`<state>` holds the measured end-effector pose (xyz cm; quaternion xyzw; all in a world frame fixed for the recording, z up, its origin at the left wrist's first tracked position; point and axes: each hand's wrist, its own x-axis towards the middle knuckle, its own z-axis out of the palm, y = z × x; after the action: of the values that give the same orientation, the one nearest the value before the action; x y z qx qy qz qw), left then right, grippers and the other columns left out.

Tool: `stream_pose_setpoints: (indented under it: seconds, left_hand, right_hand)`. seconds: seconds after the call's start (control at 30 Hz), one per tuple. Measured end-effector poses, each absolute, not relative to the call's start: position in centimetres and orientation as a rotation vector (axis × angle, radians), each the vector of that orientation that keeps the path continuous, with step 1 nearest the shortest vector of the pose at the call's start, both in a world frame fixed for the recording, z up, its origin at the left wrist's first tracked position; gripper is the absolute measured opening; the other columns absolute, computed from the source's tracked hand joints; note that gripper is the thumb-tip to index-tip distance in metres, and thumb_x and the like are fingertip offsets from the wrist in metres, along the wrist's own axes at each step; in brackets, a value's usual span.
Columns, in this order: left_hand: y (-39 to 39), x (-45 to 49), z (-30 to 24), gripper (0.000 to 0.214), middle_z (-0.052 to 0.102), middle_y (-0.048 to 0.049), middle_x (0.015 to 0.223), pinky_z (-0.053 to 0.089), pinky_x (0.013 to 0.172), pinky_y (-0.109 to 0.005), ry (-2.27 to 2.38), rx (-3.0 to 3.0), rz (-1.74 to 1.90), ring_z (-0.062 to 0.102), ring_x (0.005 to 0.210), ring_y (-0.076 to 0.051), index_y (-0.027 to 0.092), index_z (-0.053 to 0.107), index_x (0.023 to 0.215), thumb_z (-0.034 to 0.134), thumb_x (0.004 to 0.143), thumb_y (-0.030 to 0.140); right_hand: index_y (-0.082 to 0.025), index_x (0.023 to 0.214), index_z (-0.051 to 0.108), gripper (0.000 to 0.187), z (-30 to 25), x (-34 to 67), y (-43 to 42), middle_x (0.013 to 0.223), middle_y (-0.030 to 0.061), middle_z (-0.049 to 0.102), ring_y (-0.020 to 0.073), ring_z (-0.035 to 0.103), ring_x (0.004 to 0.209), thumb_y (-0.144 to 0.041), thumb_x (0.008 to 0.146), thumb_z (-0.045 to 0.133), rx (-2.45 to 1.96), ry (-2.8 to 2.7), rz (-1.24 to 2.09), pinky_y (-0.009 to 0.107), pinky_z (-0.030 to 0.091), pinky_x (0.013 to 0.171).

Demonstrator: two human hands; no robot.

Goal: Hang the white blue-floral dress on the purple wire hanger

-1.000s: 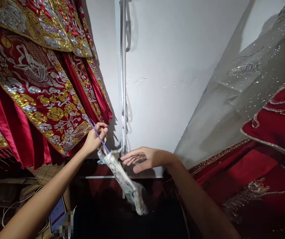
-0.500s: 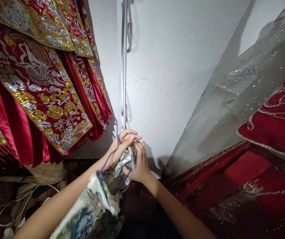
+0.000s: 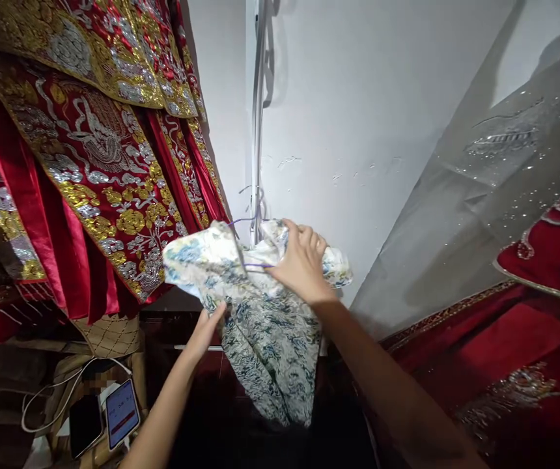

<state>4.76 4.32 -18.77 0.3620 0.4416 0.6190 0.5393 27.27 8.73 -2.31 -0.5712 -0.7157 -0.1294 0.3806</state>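
A white garment with a blue and green floral print (image 3: pixel 260 326) hangs on a thin purple hanger (image 3: pixel 247 223) in front of the white wall. My right hand (image 3: pixel 302 264) is closed on the garment's shoulder and the hanger's bar at the top. My left hand (image 3: pixel 206 329) touches the garment's left edge from below; its fingers are partly hidden behind the cloth.
Red robes with gold and silver embroidery (image 3: pixel 89 150) hang at the left. A grey sequinned cloth (image 3: pixel 485 195) and a red embroidered garment (image 3: pixel 544 306) fill the right. A metal rail (image 3: pixel 259 98) runs up the wall. A lit phone (image 3: pixel 122 413) and cables lie at the lower left.
The bunched garment has been spread out on the hanger and lifted higher. My right hand moved up to its shoulder; my left hand dropped to its lower left edge.
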Motion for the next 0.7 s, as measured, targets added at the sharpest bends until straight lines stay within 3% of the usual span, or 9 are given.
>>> stream_pose_setpoints:
  seconds: [0.07,0.17,0.27,0.37,0.43,0.53,0.7]
  left_hand:
    - [3.9,5.2,-20.5,0.056,0.062,-0.0106,0.136,0.027,0.12,-0.043,1.105,0.881,1.513,0.045,0.139,-0.028,0.02,0.063,0.126,0.078,0.077,0.041]
    - [2.3,6.0,-23.0,0.053,0.063,-0.0101,0.136,0.029,0.119,-0.043,1.084,0.783,1.511,0.047,0.137,-0.028,0.019,0.062,0.129,0.075,0.081,0.038]
    - [0.2,7.0,-24.6,0.057,0.062,-0.0114,0.136,0.035,0.116,-0.043,1.049,0.581,1.437,0.051,0.134,-0.028,0.019,0.057,0.135,0.073,0.083,0.038]
    - [-1.4,8.4,-24.7,0.059,0.061,-0.0102,0.137,0.037,0.115,-0.039,1.045,0.431,1.439,0.05,0.135,-0.024,0.022,0.05,0.14,0.07,0.086,0.036]
    - [-2.0,9.1,-24.2,0.059,0.062,-0.0098,0.137,0.038,0.115,-0.038,1.069,0.386,1.422,0.049,0.136,-0.024,0.023,0.05,0.14,0.071,0.086,0.035]
    - [-2.4,9.5,-23.0,0.06,0.063,-0.0117,0.135,0.042,0.112,-0.041,1.058,0.341,1.313,0.052,0.132,-0.028,0.02,0.053,0.138,0.074,0.083,0.032]
    - [-3.5,8.6,-21.3,0.056,0.068,-0.0151,0.126,0.051,0.103,-0.043,0.926,0.28,1.154,0.064,0.117,-0.032,0.015,0.057,0.134,0.074,0.083,0.031]
  right_hand:
    - [-0.016,0.145,0.033,0.097,-2.9,25.8,7.7,0.128,0.0207,0.043,0.0422,0.041,0.124,-0.045,0.064,0.076,-1.428,-1.867,-0.323,0.063,0.021,0.107]
    - [-0.022,0.145,0.035,0.091,-5.1,25.7,5.6,0.143,0.019,0.034,0.0427,0.03,0.137,-0.039,0.066,0.077,-1.372,-1.891,-0.214,0.064,0.017,0.112]
    - [-0.026,0.142,0.039,0.074,-9.1,26.4,3.4,0.151,0.0141,0.031,0.0364,0.028,0.142,-0.04,0.077,0.07,-1.257,-1.803,0.082,0.055,0.028,0.113]
    - [-0.023,0.125,0.052,0.044,-14.6,25.8,1.5,0.127,0.0136,0.057,0.0288,0.055,0.119,-0.049,0.09,0.055,-1.212,-1.528,0.552,0.044,0.044,0.1]
    - [-0.02,0.102,0.058,0.04,-18.3,24.7,0.8,0.095,0.0098,0.067,0.0243,0.064,0.087,-0.057,0.095,0.042,-1.232,-1.353,0.899,0.038,0.05,0.082]
    - [-0.02,0.082,0.056,0.051,-21.5,23.1,1.0,0.066,0.0038,0.062,0.0198,0.057,0.061,-0.064,0.095,0.034,-1.207,-1.264,1.176,0.032,0.045,0.063]
    - [-0.022,0.072,0.049,0.042,-20.0,23.0,2.6,0.06,-0.0013,0.056,0.0156,0.051,0.058,-0.058,0.093,0.048,-1.117,-1.358,1.153,0.028,0.041,0.062]
